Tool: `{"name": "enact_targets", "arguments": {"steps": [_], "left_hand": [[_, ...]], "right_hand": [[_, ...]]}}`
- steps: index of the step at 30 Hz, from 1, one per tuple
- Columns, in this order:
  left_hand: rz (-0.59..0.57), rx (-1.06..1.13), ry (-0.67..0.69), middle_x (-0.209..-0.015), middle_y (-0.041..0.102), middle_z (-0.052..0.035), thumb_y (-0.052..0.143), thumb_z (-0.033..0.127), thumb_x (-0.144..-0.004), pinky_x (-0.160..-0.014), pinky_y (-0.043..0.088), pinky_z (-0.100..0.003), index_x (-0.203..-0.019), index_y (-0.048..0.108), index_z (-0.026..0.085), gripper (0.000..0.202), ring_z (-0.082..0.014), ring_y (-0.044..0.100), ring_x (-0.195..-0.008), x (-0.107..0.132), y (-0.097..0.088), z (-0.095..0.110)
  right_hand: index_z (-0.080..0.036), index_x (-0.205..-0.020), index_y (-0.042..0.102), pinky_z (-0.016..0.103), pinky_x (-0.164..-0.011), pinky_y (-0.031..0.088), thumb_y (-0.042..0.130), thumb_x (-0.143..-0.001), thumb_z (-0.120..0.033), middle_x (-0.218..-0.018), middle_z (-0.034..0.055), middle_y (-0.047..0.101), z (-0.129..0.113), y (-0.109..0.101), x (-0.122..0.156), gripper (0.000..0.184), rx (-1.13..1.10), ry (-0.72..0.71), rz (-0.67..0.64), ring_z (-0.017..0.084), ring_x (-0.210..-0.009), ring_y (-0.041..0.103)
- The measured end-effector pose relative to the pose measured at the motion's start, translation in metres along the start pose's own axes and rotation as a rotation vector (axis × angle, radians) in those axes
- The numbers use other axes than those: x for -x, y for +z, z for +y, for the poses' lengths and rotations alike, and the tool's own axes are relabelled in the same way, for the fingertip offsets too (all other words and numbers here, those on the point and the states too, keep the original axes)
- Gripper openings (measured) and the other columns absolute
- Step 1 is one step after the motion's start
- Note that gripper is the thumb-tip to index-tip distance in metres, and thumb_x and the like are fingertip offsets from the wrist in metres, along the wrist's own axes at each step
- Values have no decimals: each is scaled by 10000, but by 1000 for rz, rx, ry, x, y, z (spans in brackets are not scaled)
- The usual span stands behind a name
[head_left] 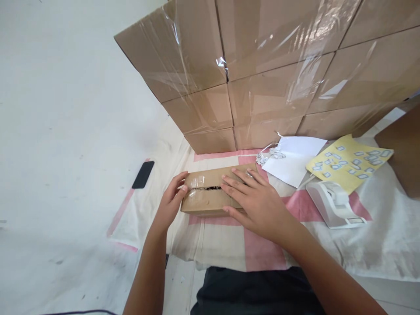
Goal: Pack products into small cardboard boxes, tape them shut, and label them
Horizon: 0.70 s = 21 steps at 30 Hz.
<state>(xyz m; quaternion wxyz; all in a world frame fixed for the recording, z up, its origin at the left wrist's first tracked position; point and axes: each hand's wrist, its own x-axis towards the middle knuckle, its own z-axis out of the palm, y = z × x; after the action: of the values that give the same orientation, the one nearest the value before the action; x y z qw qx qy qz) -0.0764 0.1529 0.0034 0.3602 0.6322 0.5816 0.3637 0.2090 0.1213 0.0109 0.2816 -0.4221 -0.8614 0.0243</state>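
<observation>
A small brown cardboard box [205, 197] lies on a white and pink cloth [223, 245] in front of me, its top flaps nearly closed along a dark seam with clear tape across the left part. My left hand [172, 199] grips the box's left end, thumb on top and fingers curled round the side. Flat on the box's right half rests my right hand [254, 199], fingers stretched out and spread, pressing the flaps down.
A tall stack of cardboard boxes [262, 65] wrapped in clear film stands just behind. To the right lie a white tape dispenser [334, 203], a white sheet [293, 159], a yellow sheet of small labels [349, 162] and a brown board [405, 148]. A black phone [143, 174] lies left on the floor.
</observation>
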Motion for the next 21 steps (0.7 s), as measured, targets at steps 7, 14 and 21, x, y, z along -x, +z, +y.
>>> {"name": "enact_targets", "arguments": {"steps": [7, 14, 21], "left_hand": [[-48, 51, -169, -1425, 537, -86, 673, 524, -854, -982, 522, -396, -1409, 504, 306, 619, -276, 575, -1237, -13, 4, 11], [-54, 187, -287, -1168, 612, -35, 677, 495, -838, -791, 513, -276, -1388, 512, 331, 598, -212, 610, -1020, -16, 12, 7], [-15, 312, -322, -1054, 617, -5, 778, 476, -735, -680, 473, -220, -1232, 581, 281, 569, -164, 587, -862, -18, 17, 8]], "right_hand": [[-183, -1300, 696, 603, -1173, 360, 523, -1022, -449, -1474, 73, 609, -2, 1, -2, 422, 15, 3, -4, 364, -1411, 493], [-167, -1266, 711, 577, -1194, 341, 513, -1027, -464, -1457, 57, 627, -4, 2, -3, 430, 31, 9, -2, 349, -1409, 496], [-195, -1248, 710, 583, -1199, 336, 541, -1018, -451, -1405, 65, 668, -5, 0, -1, 383, -70, -12, 23, 325, -1388, 517]]}}
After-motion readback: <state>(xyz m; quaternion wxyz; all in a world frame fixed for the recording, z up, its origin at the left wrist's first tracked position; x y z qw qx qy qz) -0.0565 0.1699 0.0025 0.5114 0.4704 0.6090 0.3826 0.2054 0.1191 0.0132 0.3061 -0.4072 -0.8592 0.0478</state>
